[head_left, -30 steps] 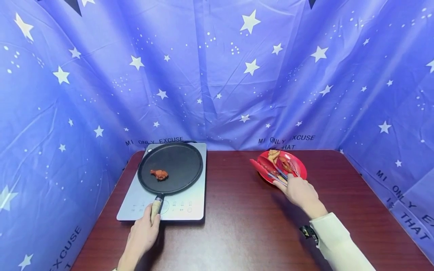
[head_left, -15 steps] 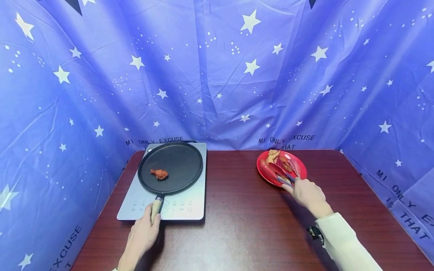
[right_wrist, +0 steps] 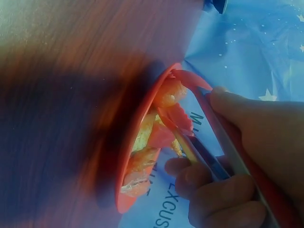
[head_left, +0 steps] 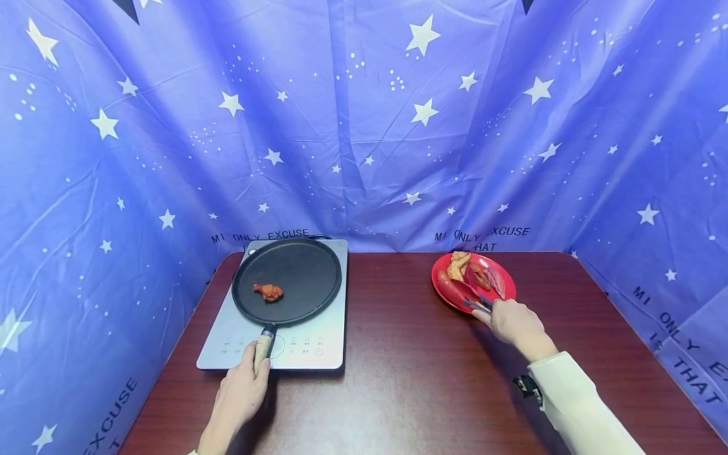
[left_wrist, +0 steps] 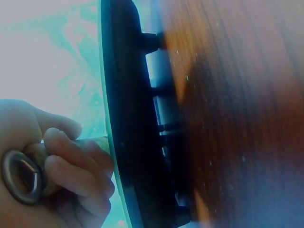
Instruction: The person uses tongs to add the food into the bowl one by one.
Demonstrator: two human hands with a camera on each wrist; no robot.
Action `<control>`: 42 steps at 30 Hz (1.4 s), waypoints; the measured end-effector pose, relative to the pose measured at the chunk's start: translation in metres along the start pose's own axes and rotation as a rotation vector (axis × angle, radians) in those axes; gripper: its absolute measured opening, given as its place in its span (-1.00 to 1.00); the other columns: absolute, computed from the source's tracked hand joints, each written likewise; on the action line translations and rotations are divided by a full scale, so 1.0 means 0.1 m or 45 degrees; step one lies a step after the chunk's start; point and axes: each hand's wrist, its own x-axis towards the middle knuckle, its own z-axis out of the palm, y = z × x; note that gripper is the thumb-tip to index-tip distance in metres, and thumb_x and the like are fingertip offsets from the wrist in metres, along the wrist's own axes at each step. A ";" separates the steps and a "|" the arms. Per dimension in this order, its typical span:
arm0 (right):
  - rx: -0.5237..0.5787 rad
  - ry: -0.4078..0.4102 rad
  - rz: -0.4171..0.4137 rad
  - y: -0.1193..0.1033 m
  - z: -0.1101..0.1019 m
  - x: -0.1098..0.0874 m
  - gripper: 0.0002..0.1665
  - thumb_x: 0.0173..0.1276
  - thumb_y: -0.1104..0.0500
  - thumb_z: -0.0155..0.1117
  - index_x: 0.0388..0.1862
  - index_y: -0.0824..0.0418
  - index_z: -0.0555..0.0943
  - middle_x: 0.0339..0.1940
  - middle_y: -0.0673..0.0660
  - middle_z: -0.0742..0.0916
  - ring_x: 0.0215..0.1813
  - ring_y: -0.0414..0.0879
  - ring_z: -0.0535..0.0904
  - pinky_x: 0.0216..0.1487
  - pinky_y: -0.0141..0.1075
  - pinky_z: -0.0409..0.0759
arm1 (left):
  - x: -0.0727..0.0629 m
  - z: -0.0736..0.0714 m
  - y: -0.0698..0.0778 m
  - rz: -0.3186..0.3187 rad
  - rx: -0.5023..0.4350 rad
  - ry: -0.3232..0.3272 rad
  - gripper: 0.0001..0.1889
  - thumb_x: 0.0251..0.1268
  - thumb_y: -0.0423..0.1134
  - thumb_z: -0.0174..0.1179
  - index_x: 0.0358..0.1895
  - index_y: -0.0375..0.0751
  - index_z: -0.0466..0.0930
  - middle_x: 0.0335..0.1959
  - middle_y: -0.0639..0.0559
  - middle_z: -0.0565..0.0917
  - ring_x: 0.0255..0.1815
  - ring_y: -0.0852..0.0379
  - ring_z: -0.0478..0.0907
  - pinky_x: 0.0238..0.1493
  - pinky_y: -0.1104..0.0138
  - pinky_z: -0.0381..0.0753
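My left hand (head_left: pixel 241 385) grips the pale handle (head_left: pixel 263 346) of a black frying pan (head_left: pixel 301 278). A brown chicken drumstick (head_left: pixel 268 292) lies left of the pan's middle. In the left wrist view, the fingers (left_wrist: pixel 71 175) curl round the handle, which has a metal ring at its end. My right hand (head_left: pixel 514 325) holds red-tipped tongs (right_wrist: pixel 221 137) over the front of a red plate (head_left: pixel 508 282). The tongs' arms stand apart, on either side of a sausage (right_wrist: pixel 170 92) in the right wrist view. Whether they touch it, I cannot tell.
The pan sits on a silver induction cooker (head_left: pixel 307 359) at the table's left. Several other foods share the plate, among them a golden fried piece (head_left: pixel 458 263) and a pinkish piece (head_left: pixel 495 279). A blue starry curtain (head_left: pixel 375 126) encloses the brown table (head_left: pixel 392 379).
My right hand has drawn back to the right with the tongs, whose tips have shifted from the plate's left edge to over the sausage. The left hand and pan stay put.
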 end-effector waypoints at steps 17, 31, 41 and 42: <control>0.039 -0.058 -0.010 0.07 0.00 0.06 -0.37 0.33 -0.27 0.08 -0.69 0.20 0.42 -0.65 0.17 0.52 -0.55 0.13 0.50 -0.50 0.09 0.47 | -0.01 0.00 0.00 0.012 -0.014 0.021 -0.47 0.37 -0.12 -0.03 0.33 -0.27 0.19 -0.24 -0.37 0.60 -0.39 -0.19 0.58 -0.45 -0.03 0.43; 0.138 0.002 0.001 0.19 0.15 0.03 -0.31 0.36 -0.31 -0.02 -0.53 0.28 0.53 -0.55 0.28 0.60 -0.37 0.30 0.56 -0.25 0.20 0.47 | -0.02 -0.01 0.02 0.017 -0.002 0.028 -0.47 0.36 -0.15 -0.02 0.32 -0.28 0.20 -0.20 -0.39 0.60 -0.34 -0.24 0.58 -0.44 -0.04 0.44; 0.191 0.035 0.004 0.20 0.11 0.00 -0.30 0.39 -0.33 -0.09 -0.62 0.23 0.46 -0.70 0.09 0.47 -0.53 0.07 0.50 -0.34 0.07 0.50 | -0.01 0.02 -0.01 0.010 0.000 0.024 -0.47 0.36 -0.13 -0.02 0.33 -0.26 0.20 -0.17 -0.40 0.59 -0.29 -0.28 0.59 -0.40 -0.06 0.44; 0.186 0.046 0.000 0.20 0.10 0.00 -0.30 0.39 -0.33 -0.09 -0.64 0.22 0.44 -0.71 0.09 0.46 -0.54 0.06 0.49 -0.37 0.05 0.50 | 0.00 0.01 -0.01 0.016 -0.002 0.033 -0.47 0.36 -0.13 -0.01 0.33 -0.26 0.20 -0.17 -0.41 0.59 -0.29 -0.28 0.59 -0.41 -0.06 0.44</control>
